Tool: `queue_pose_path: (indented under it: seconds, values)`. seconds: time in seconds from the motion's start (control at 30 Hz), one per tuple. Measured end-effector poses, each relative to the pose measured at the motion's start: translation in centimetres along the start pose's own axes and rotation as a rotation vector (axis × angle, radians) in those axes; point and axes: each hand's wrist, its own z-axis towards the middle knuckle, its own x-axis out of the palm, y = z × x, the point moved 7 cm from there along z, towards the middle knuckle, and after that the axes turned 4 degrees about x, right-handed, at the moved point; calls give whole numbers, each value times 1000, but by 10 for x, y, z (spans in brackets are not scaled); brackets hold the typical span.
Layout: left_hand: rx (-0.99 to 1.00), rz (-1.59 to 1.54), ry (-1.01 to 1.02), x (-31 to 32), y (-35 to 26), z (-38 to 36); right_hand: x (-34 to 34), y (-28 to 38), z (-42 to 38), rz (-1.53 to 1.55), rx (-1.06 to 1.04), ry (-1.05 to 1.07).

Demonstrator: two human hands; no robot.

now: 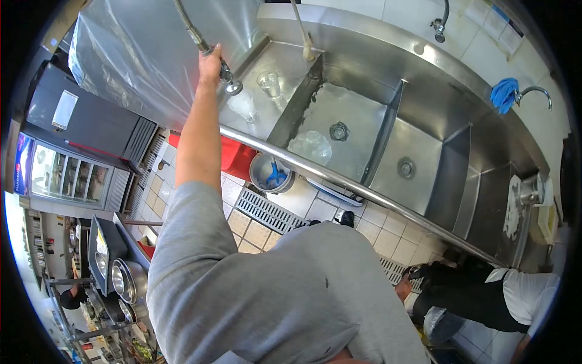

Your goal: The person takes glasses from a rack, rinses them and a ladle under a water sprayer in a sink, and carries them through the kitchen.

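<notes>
My left hand (210, 64) is wrapped round the handle of a pre-rinse sprayer (233, 87) on a metal hose, my arm stretched out over the left end of the sink. Below the spray head, a clear glass (249, 113) on the steel drainboard (267, 124) is blurred by white spray. Another clear glass (268, 84) lies just beyond it. Right of the drainboard, the sink basin (354, 103) has water in its bottom and a clear, rounded patch near its front. My right hand is out of view.
Clear plastic sheeting (145, 54) hangs at the left. Under the sink edge stand a red bin (236, 159) and a bucket (271, 182) with a blue item inside. Blue gloves or cloth (504, 95) hang by a tap. A person (467, 288) works at the right.
</notes>
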Motion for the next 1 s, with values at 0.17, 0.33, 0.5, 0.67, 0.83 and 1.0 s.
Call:
queue_pose_path:
  seconds: [0.17, 0.33, 0.5, 0.67, 0.83, 1.0]
  values:
    - [2, -60, 31, 18, 2, 10, 1, -24, 0, -120, -39, -24]
    - [5, -126, 57, 62, 7, 11, -3, -26, -2, -90, -122, -56]
    - [20, -51, 62, 106, 15, 17, -6, -36, 6, -86, 261, 63]
    - [15, -47, 68, 128, 23, 20, 5, -60, 4, -106, 216, 62]
    - [3, -20, 25, 127, 20, 17, 8, -73, -11, -291, 134, 66]
    - [5, -15, 49, 118, 17, 20, 7, -93, -7, -273, 300, 84]
